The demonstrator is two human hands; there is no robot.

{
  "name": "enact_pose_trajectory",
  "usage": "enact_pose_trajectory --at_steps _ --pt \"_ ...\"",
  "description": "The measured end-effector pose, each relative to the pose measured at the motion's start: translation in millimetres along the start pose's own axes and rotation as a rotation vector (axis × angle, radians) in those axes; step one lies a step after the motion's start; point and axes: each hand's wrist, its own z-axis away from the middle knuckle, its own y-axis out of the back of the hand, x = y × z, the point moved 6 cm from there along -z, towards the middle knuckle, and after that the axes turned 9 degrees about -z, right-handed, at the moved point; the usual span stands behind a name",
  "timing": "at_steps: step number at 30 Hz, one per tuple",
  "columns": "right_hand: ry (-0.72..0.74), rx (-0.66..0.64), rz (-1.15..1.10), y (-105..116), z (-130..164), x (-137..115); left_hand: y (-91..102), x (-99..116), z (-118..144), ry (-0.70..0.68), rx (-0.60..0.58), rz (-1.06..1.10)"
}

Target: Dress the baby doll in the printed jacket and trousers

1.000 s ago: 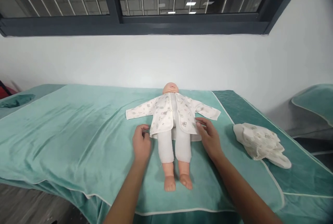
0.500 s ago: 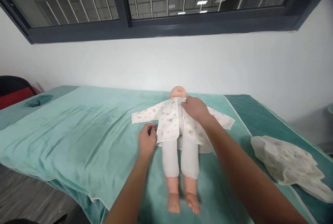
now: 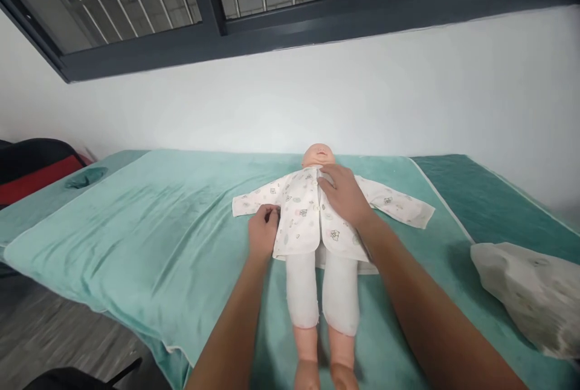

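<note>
- The printed baby jacket lies across the torso of a baby doll, its front edges nearly meeting along the chest, its sleeves spread toward 9 and 3 o'clock.
- The left hand rests beside the jacket's near-left side, fingers curled; the jacket lies at 3 o'clock from this grip, close against the fingertips. Whether thumb and finger pinch the fabric, I cannot tell.
- The left sleeve stretches past this hand at 12 o'clock, and the doll's white-covered legs lie at 4 to 5 o'clock from it.
- The right hand lies over the upper front of the jacket, fingertips at the front edge near the neckline. The fabric is directly under this grip and runs on toward 7 o'clock; whether it is clamped between thumb and fingers, I cannot tell.
- The doll's head sits at 11 o'clock from the right hand, the right sleeve at 3 o'clock.
- The doll lies face up on a teal sheet, its bare feet at 6 o'clock.
- A bundled pale printed cloth lies at 4 o'clock from the right hand, well apart from it.
</note>
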Motion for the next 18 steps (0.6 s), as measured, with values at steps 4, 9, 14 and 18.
enact_pose_trajectory --at_steps 4,9,14,18 --pt "-0.025 -0.106 -0.107 -2.0 4.0 -5.2 -11.0 10.5 -7.8 0.003 -0.069 -0.043" --pt "-0.209 -0.087 -0.406 3.1 1.7 1.1 -22.2 8.3 1.4 0.277 -0.133 0.216" --pt "-0.376 0.232 -0.730 44.4 1.0 36.2 -25.7 19.3 20.8 0.446 -0.287 0.512" --pt "-0.537 0.432 -0.126 85.2 23.6 68.2 -29.5 34.6 23.4 0.377 -0.535 0.588"
